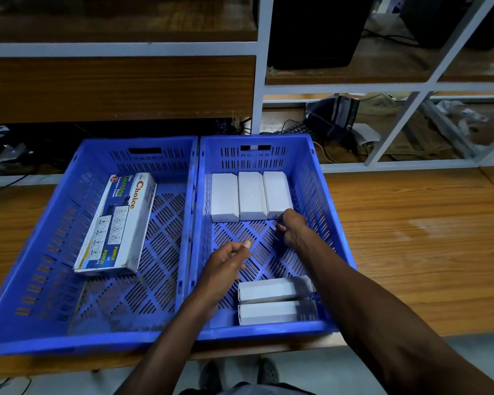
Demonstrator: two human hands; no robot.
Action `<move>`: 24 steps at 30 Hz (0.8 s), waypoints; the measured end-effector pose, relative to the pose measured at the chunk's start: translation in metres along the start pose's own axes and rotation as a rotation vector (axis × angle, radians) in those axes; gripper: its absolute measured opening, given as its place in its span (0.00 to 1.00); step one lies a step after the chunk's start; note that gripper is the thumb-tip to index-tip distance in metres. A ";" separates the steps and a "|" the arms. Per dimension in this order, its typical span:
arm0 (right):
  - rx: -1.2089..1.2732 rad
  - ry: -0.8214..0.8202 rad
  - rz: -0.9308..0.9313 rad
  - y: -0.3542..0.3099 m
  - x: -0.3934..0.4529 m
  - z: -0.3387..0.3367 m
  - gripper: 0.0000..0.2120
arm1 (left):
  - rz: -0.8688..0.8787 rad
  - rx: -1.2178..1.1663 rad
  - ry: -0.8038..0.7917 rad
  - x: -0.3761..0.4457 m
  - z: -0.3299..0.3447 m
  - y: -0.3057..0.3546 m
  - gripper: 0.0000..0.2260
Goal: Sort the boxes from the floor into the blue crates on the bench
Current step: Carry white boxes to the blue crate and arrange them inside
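The right hand (293, 228) has its grip closed loosely at the near end of the rightmost white box (277, 193), likely squaring it into the row in the right crate (334, 223). The left hand (227, 263) hovers half-curled, holding nothing. Nearer than both grips lie two more white boxes (274, 300), crowding the way back; the printed box (117, 223) fills the left crate (40, 229)

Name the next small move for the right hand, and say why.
Probably nudge the third white box flush with its two neighbours, then let go. The right hand touches its near end in the right crate; the left hand hovers empty.
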State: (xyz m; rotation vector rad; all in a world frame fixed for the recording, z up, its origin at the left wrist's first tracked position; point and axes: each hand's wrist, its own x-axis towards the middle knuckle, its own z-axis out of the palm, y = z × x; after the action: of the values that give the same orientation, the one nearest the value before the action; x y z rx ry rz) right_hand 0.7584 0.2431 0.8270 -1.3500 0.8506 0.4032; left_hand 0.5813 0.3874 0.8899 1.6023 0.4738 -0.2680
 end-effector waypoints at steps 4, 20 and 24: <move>-0.036 -0.037 0.002 0.000 -0.010 -0.003 0.09 | -0.009 0.011 -0.010 0.003 0.000 -0.001 0.15; -1.260 -0.310 -0.516 0.014 -0.087 -0.070 0.06 | 0.044 0.652 -0.182 0.028 -0.002 -0.024 0.12; -1.521 -0.271 -0.508 0.019 -0.101 -0.088 0.15 | -0.074 0.948 -0.299 0.023 0.001 -0.021 0.20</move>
State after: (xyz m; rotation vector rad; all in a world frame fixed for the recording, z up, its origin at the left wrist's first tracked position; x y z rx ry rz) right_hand 0.6529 0.1844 0.8885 -2.7061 -0.2318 0.8622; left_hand 0.5920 0.3899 0.8613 2.4051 0.1614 -0.8680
